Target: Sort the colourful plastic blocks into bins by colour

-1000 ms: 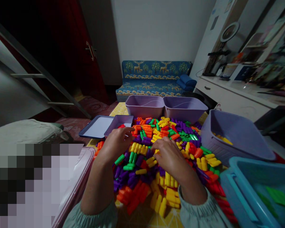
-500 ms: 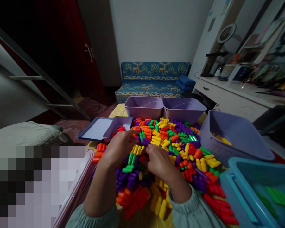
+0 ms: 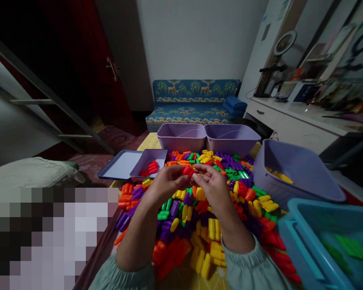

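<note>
Red plastic shows between the two sets of fingertips: one short red piece [image 3: 188,172], raised over the middle of the heap of coloured pieces [image 3: 174,207]. From my seat at the far end of the feed, I see the left hand [image 3: 165,182] pinching it from one side, and the right hand [image 3: 213,183] meeting it from the other with thumb and fingers bent inward. I can't tell whether it is one unit or a few joined together; the fingers cover part of it.

Under the wrists, the heap mixes yellow, purple, green, orange and red across a yellow patterned cloth [image 3: 150,141]. Beyond the left hand I have a small purple tray [image 3: 136,171] with some red pieces [image 3: 153,167] inside, and just beside it a flat, dark-rimmed lid [image 3: 118,164]. Two purple bins [image 3: 181,143] sit side by side at the far edge. On the right, a larger purple bin [image 3: 308,171] holds a few yellow pieces [image 3: 280,175], and nearer me a turquoise bin [image 3: 299,237] has something green in it. Past the table I make out a blue sofa [image 3: 193,109] patterned with deer and trees.
</note>
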Available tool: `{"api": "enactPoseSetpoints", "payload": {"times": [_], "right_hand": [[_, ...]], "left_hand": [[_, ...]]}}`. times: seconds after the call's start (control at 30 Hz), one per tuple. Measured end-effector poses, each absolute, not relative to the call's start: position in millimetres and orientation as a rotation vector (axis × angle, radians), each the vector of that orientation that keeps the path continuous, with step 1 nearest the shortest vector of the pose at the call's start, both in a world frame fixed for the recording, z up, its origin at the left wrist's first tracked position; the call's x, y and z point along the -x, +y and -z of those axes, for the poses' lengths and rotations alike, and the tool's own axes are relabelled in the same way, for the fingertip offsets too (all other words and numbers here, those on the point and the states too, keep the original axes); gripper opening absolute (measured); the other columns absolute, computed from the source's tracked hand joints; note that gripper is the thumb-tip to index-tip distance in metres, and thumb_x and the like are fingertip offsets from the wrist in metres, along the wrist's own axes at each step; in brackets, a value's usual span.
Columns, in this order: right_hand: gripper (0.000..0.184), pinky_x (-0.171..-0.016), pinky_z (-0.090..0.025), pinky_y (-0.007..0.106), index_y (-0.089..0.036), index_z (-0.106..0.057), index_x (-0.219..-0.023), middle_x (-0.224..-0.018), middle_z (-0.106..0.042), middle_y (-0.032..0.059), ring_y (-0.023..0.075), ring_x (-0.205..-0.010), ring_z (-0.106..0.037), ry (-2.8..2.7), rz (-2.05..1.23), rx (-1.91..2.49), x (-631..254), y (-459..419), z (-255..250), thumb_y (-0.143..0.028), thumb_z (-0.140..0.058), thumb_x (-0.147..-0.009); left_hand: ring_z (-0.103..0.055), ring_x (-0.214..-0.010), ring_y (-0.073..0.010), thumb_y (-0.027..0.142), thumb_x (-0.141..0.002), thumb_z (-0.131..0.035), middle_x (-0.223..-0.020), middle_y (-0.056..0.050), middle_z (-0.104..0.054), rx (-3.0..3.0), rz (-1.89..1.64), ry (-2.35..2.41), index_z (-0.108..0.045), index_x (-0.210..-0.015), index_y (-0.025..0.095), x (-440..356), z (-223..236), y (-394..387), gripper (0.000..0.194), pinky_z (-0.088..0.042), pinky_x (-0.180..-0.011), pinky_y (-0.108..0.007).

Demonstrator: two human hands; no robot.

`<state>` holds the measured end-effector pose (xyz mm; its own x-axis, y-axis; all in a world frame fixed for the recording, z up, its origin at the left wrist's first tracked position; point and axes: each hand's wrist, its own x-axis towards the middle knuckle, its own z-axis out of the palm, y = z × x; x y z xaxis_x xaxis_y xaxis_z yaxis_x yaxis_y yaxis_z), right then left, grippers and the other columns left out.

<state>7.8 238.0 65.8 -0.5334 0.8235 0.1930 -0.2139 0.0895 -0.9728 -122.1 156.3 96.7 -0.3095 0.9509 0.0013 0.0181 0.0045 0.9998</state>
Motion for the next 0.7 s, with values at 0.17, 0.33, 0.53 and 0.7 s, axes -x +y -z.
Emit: {"api": "enactPoseSetpoints", "payload": {"times": [0.17, 0.33, 0.53, 0.7], "right_hand": [[0.039, -0.064, -0.058, 0.028, -0.019, -0.064, -0.101, -0.096, -0.07, 0.005, 0.0162, -0.073, -0.07, -1.35, -1.567, 0.654, -15, 250, -70, -0.037, -0.076, -0.069], [0.042, -0.061, -0.056, 0.026, -0.019, -0.063, -0.104, -0.099, -0.069, 0.0056, 0.0141, -0.07, -0.067, -1.263, -1.514, 0.704, -26, 260, -74, -0.038, -0.077, -0.069], [0.041, -0.06, -0.055, 0.026, -0.018, -0.065, -0.1, -0.097, -0.07, 0.006, 0.0141, -0.069, -0.066, -1.306, -1.47, 0.737, -28, 262, -76, -0.041, -0.076, -0.068], [0.028, -0.066, -0.055, 0.032, -0.017, -0.069, -0.091, -0.09, -0.072, 0.0071, 0.0196, -0.075, -0.068, -1.63, -1.333, 0.793, -27, 267, -65, -0.04, -0.067, -0.075]], "left_hand": [[-0.073, -0.078, -0.0188, 0.008, -0.077, -0.064, -0.084, -0.009, -0.071, -0.304, -2.101, 1.108, -0.062, -0.093, 0.01, 137, -102, 161, 0.016, -0.06, -0.065, -0.023], [-0.066, -0.113, -0.025, 0.001, -0.085, -0.044, -0.121, -0.021, -0.06, 0.31, -2.2, 0.732, -0.044, -0.126, 0.008, 158, -102, 157, 0.042, -0.064, -0.075, -0.03], [-0.054, -0.129, -0.0282, 0.007, -0.086, -0.043, -0.131, -0.025, -0.052, 0.352, -2.188, 0.704, -0.04, -0.132, 0.005, 158, -97, 156, 0.045, -0.063, -0.076, -0.029], [-0.062, -0.119, -0.0256, 0.005, -0.083, -0.047, -0.119, -0.017, -0.062, 0.234, -2.147, 0.793, -0.055, -0.105, 0.014, 150, -99, 157, 0.026, -0.061, -0.078, -0.03]]}}
